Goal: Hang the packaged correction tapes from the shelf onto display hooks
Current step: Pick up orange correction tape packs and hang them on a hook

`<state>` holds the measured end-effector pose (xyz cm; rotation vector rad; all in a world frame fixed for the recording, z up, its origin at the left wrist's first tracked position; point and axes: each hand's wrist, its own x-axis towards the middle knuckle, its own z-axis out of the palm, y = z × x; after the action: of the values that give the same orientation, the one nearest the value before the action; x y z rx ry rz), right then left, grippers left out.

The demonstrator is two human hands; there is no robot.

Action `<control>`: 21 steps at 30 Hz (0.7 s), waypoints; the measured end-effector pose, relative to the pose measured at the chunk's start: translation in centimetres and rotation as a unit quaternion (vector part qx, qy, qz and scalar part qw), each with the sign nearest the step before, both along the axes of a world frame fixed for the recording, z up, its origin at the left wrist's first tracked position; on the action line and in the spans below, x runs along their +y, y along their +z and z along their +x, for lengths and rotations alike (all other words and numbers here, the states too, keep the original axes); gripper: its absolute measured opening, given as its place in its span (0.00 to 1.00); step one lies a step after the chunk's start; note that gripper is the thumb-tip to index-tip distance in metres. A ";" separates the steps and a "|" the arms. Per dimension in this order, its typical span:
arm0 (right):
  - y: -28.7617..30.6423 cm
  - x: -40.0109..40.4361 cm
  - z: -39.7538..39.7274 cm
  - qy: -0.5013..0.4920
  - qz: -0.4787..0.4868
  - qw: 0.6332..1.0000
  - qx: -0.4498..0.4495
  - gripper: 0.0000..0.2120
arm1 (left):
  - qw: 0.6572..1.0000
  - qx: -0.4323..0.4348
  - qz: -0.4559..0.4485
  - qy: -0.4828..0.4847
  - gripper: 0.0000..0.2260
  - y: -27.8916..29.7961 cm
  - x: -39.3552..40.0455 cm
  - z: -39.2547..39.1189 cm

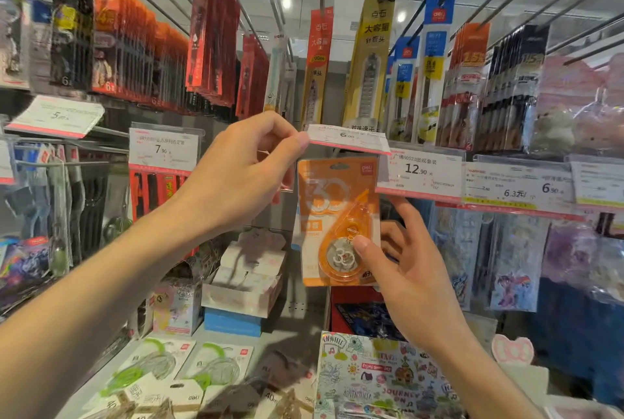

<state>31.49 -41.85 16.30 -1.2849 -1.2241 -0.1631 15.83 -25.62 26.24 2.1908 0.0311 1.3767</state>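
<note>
Right hand (410, 261) grip: thumb pressed on the front of the orange correction tape pack (337, 221), fingers behind it. The pack stands upright, long axis vertical, its hang hole directly above the grip and just below the price tag (347, 139). Left hand (236, 178) pinches that tag, lifting it; hook itself hidden. Right hand is nearer.

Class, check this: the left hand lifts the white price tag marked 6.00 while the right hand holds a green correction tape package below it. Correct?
Not quite. In the head view the flat carded correction tape package is orange, not green. The left hand does lift the white price tag, and the right hand holds the package below.
</note>
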 end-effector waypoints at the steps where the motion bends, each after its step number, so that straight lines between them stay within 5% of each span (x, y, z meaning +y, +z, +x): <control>1: 0.0 0.0 -0.1 -0.006 0.000 1.000 0.001 0.29 | 1.000 -0.001 0.001 0.001 0.10 -0.1 0.0 0.0; 21: -1.1 1.5 0.1 -0.038 -0.009 0.999 -0.002 0.24 | 0.998 0.037 -0.048 0.023 0.06 -7.5 1.9 1.1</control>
<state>31.61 -40.40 15.17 -1.3474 -1.1833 -0.2097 16.93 -23.75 18.75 2.1717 0.1722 1.2910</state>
